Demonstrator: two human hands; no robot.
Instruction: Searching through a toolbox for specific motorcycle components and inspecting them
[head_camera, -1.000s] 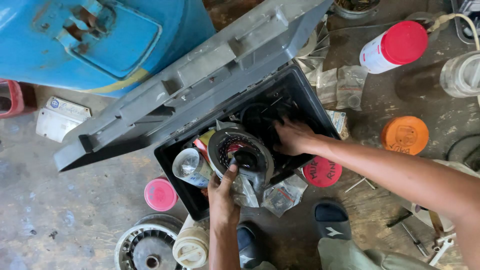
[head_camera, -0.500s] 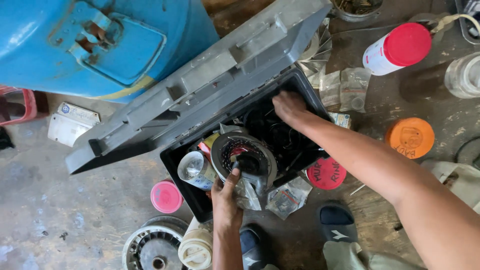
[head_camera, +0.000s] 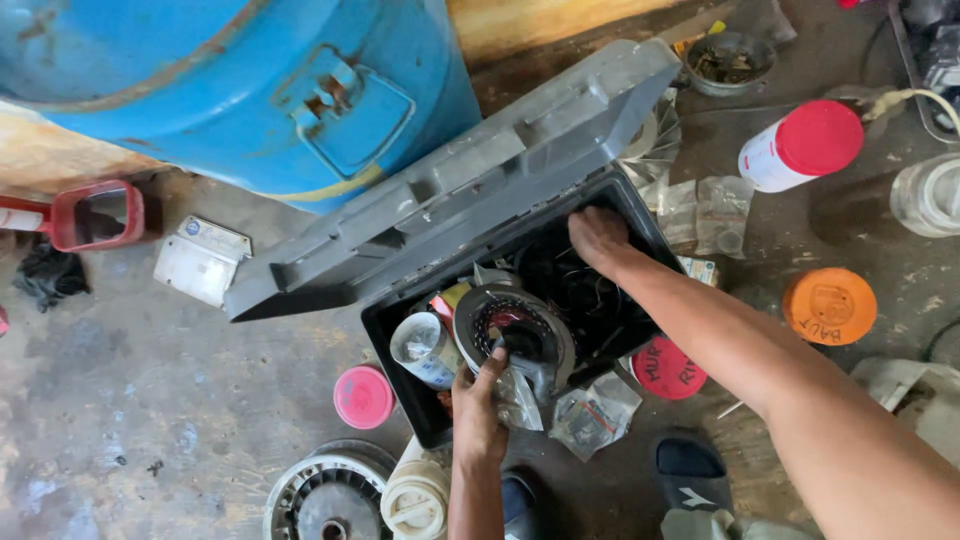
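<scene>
While left hand (head_camera: 478, 405) pinches round metal disc (head_camera: 513, 333) from below, right hand (head_camera: 598, 238) reaches past it, palm down, into black case (head_camera: 400, 345), grip unclear.

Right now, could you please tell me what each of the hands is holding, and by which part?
The left hand grips the round metal disc part at its near rim. The right hand reaches into the black case; whether it holds anything cannot be told.

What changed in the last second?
The right hand moved from beside the round metal part deeper into the far corner of the black case. Unchanged: the left hand keeps its grip on the round part; the lid stays open.
</scene>
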